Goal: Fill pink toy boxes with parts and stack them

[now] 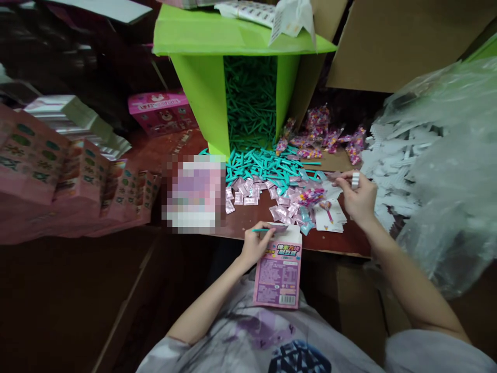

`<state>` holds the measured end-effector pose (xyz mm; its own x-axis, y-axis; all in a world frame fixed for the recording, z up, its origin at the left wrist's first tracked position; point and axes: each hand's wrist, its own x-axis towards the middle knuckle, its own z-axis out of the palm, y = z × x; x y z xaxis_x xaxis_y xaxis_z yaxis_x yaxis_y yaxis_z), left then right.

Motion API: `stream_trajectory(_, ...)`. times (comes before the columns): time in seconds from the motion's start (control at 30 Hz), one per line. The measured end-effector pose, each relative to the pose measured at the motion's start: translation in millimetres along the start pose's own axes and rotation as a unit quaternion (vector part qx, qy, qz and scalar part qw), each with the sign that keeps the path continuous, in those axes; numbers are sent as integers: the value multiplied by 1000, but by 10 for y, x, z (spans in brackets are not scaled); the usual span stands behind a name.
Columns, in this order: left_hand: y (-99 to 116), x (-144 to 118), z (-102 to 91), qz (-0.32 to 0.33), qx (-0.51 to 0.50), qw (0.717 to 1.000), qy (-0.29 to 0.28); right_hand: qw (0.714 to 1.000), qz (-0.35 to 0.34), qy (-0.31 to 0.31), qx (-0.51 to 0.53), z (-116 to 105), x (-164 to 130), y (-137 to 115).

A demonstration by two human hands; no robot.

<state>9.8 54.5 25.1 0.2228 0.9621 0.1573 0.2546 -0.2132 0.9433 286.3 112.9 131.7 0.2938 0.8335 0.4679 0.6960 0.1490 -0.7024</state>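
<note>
The left forearm slants up from the lower left, and the left hand [254, 247] is curled, its thumb and fingers closed on a thin teal stick [259, 230]. Under these fingers, the pink cardboard box [277, 277], flat-sided and printed, leans near the shirt [252, 331], its white flap raised. Further up lie shiny, pillow-shaped sachets [250, 200]. The right arm bends inward; the right hand [361, 199] has its fingertips pinched together on something small and thin, which I cannot identify. Beyond it are white notched pieces [382, 150].
</note>
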Motion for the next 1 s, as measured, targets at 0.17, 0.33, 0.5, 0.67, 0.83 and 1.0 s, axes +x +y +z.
stream_trajectory(0.17, -25, 25, 54, -6, 224, 974, -37, 992, 78, -31, 94, 23, -44, -32)
stream_trajectory(0.33, 59, 41, -34, 41, 196, 980, 7, 975, 108, -117, 156, 232, -226, -95)
stream_trajectory(0.5, 207, 239, -45, 19, 5, 1000, -16, 946, 48, -261, 186, 668, -479, -319)
stream_trajectory(0.67, 15, 316, -79, -58, -62, 975, 205, 955, -14, -160, 250, 951, -676, -191)
stream_trajectory(0.83, -261, 294, -191, -110, -116, 915, 370, 925, 104, -229, 284, 968, -967, 301)
stream_trajectory(1.0, -140, 384, -75, -55, -146, 932, 327, 941, 134, -214, 226, 934, -1273, 444)
